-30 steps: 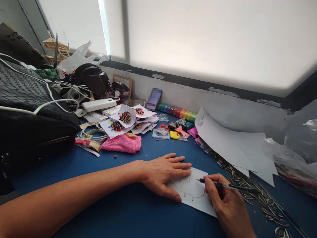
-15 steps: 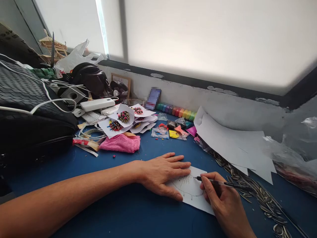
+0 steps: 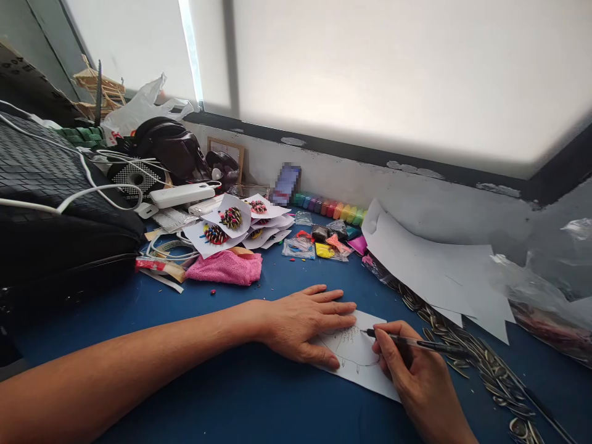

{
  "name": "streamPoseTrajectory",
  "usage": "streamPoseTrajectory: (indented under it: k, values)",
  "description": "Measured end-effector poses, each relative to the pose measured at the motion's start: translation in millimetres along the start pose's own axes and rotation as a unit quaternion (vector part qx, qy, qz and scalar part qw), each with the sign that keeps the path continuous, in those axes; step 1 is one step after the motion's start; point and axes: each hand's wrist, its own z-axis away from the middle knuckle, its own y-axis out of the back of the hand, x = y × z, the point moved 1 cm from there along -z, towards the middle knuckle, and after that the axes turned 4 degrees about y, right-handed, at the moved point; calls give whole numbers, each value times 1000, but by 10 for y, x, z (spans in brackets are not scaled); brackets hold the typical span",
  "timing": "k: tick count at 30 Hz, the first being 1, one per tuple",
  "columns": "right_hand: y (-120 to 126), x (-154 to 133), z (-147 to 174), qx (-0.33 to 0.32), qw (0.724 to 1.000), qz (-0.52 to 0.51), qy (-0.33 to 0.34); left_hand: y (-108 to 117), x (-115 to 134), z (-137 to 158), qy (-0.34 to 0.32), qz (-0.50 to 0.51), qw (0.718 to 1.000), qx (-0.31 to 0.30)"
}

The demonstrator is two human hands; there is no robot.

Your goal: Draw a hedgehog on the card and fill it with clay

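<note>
A white sheet of paper (image 3: 370, 381) lies on the blue tabletop, bearing a pen-drawn rounded outline with short legs and rows of small wavy marks. My left hand (image 3: 309, 325) rests flat across its left part, fingers spread, covering some of the drawing. Pinched in my right hand (image 3: 414, 373) is a black pen (image 3: 423, 343), its tip touching or just over the paper by the wavy marks. Sunflower seeds (image 3: 485, 364) are strewn just right of this hand.
Larger white sheets (image 3: 430, 265) lie at the right. Bags of coloured clay (image 3: 326, 248) and paper pieces with seed-covered clay (image 3: 231, 217) sit farther back. A pink cloth (image 3: 226, 267), a white power bank (image 3: 182, 195) and a black bag (image 3: 55, 228) are on the left.
Hardly anything differs. The left thumb has shifted very slightly on the paper, and the pen stays at nearly the same spot in my right hand.
</note>
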Motion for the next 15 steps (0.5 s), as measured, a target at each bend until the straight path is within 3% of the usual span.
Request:
streamPoseTrajectory:
  k: [15]
  values:
    - [-1, 24, 23, -8, 1000, 10, -1, 3, 1, 1, 2, -3, 1000, -2]
